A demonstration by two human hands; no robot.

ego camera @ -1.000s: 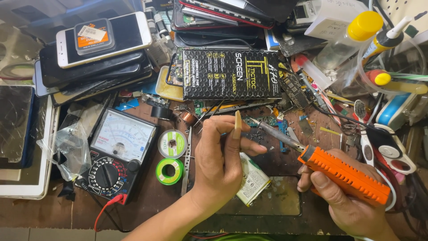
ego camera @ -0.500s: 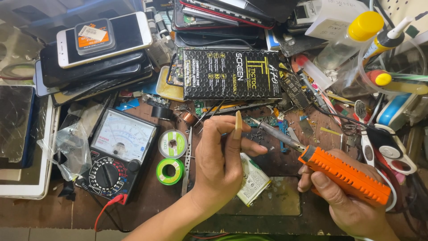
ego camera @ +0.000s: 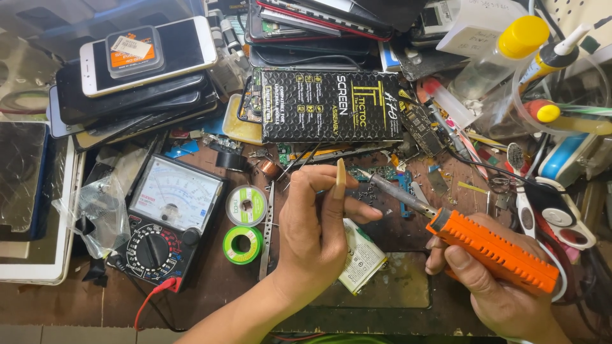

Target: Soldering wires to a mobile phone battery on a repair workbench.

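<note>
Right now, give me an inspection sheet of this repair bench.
Surface: brown bench top, crowded.
Job's things: orange soldering iron, tip near a small circuit board; thin tan stick.
Clutter: analog multimeter, two solder spools, stacked phones, black patterned box, yellow-capped bottle.
Hands: left hand pinches the stick; right hand grips the iron's handle.
Cables: red lead from the multimeter.
Surroundings: nothing seen beyond the bench.
</note>
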